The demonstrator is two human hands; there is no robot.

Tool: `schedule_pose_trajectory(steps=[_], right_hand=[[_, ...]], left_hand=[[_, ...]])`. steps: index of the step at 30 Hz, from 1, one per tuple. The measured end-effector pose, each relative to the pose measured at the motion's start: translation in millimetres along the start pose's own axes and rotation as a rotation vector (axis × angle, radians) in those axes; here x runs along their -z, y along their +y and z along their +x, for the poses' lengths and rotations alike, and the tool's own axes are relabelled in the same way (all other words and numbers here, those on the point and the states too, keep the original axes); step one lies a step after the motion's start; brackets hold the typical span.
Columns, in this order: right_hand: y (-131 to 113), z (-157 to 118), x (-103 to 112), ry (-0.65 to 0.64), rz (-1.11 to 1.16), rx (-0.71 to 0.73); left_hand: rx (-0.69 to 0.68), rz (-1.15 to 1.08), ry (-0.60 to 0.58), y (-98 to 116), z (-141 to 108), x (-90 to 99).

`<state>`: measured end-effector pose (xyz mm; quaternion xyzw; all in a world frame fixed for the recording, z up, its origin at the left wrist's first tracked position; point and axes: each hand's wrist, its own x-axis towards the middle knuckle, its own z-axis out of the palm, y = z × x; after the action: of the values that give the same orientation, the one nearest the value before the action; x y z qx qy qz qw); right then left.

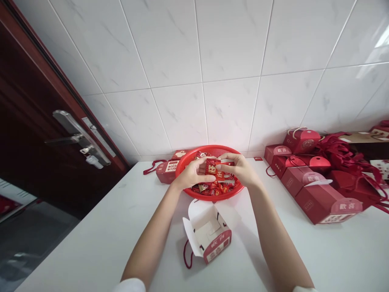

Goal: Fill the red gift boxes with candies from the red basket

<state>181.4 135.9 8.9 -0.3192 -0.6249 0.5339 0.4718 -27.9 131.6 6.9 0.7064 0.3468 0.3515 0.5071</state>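
Head view: the left hand point(193, 174) and right hand point(241, 168) pinch red packets point(214, 169) above the red basket point(181, 178), hiding part of its sweets point(214, 188); whether one packet or several is hard to tell. The open box point(209, 231) sits in front, between the forearms; red boxes point(316, 190) crowd the right, ribbons point(343, 152) overlapping some.

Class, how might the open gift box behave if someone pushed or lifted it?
The open gift box is probably light: thin card, no contents visible. Its raised flaps would likely bend, and the slack cord handle would probably flop.
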Motion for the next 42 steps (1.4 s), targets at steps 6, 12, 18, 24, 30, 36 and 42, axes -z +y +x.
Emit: schedule_pose_trajectory(steps=[6,12,18,24,30,36,42], right_hand=[[-23.8,-24.2,-20.2,-0.324,-0.311,0.125],[-23.8,-34.8,-40.8,-0.579,-0.599,0.122],[-22.0,-38.7,-49.5,-0.585,-0.707,0.054],[-22.9,-42.9,-47.5,-0.550,-0.664,0.063],[-21.1,-45.1,-53.4,-0.736,-0.540,0.093],[-22.6,-49.7,-53.9,-0.744,-0.784,0.041],[-39.4,-58.3,-37.9,-0.680,-0.924,-0.008]], left_hand=[[0.076,0.274,0.071,24.1,-61.2,14.3],[0.232,0.490,-0.033,35.6,-100.2,12.1],[0.359,0.633,-0.131,32.0,-102.3,2.3],[0.460,0.657,-0.262,25.2,-100.1,-2.9],[0.425,0.652,-0.322,24.2,-99.9,-4.9],[0.479,0.686,-0.384,31.0,-98.9,-5.5],[0.531,0.758,-0.384,41.6,-102.1,-14.4]])
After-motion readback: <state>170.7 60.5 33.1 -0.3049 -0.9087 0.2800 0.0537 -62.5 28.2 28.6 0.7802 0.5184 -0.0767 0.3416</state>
